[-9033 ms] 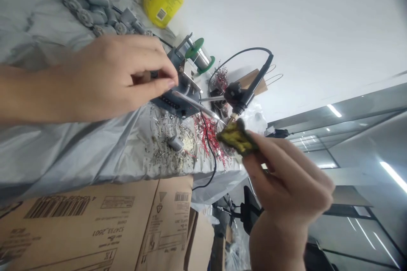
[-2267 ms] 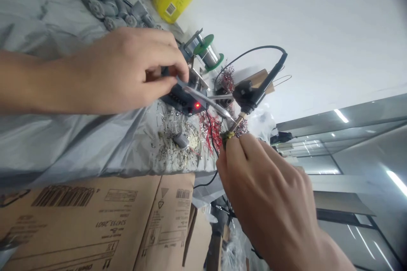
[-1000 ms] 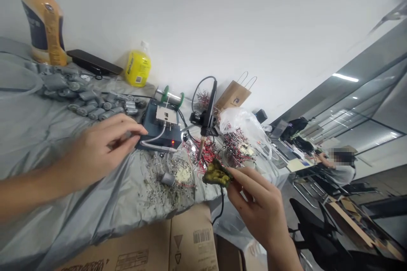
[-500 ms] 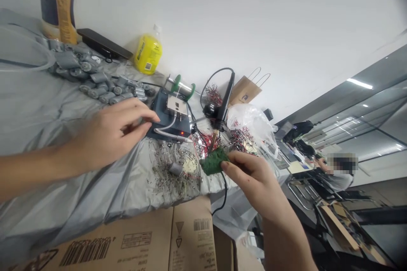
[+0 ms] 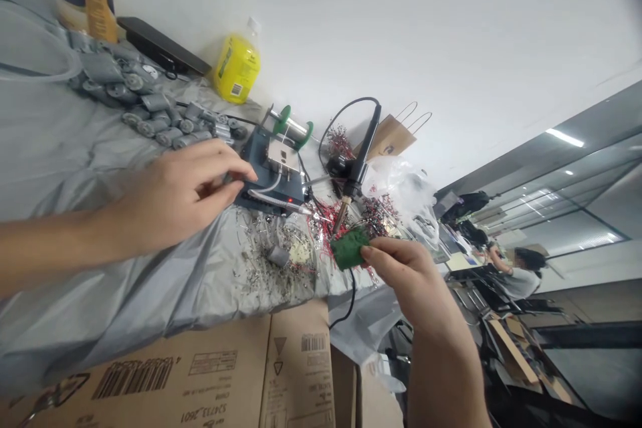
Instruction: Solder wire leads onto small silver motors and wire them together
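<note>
My right hand pinches a small green piece with an uneven surface by its right end, thumb against fingers. Directly above it a black soldering iron slants downward, its metal tip close to the piece; I cannot tell whether they touch. My left hand hovers by the left side of a dark blue soldering unit, which has a lit red lamp. Its thumb and forefinger come close together, and anything between them is too small to make out. A thin tube runs from the unit towards the iron.
A solder spool sits behind the unit. Scattered small parts and a grey cylinder lie in front, with red-and-black leads to the right. Grey cylinders and a yellow bottle stand back left. A cardboard box is below the table edge.
The view has shifted a little. My right hand and the green piece sit slightly further right and higher in the picture. My left hand keeps its pose beside the soldering unit.
</note>
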Demonstrator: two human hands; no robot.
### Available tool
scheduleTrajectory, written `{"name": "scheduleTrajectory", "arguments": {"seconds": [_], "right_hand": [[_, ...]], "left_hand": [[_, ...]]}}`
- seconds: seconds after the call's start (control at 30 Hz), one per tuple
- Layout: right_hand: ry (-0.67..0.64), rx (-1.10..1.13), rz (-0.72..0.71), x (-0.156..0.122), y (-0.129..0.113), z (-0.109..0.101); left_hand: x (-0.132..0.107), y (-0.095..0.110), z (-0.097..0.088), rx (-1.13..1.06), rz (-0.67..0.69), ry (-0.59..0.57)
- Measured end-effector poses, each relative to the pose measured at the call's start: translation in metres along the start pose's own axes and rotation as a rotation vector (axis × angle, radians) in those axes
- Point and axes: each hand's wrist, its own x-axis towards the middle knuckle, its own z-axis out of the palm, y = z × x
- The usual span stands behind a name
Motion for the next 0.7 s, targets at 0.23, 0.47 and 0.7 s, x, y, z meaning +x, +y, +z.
{"name": "scheduleTrajectory", "arguments": {"seconds": [0.23,0.47,0.7], "right_hand": [[-0.006,0.019,-0.048,0.004,-0.021,0.006],[0.078,-0.092,-0.039,0.011,-0.024,0.005],[0.014,-0.051,-0.036,0.011,-0.027,0.009]], "left_hand": [[0.001,0.0,0.001,0.024,-0.022,-0.006],[0.001,-0.002,0.001,0.034,0.003,0.017],[0.002,-0.001,0.001,0.022,0.02,0.007]]}}
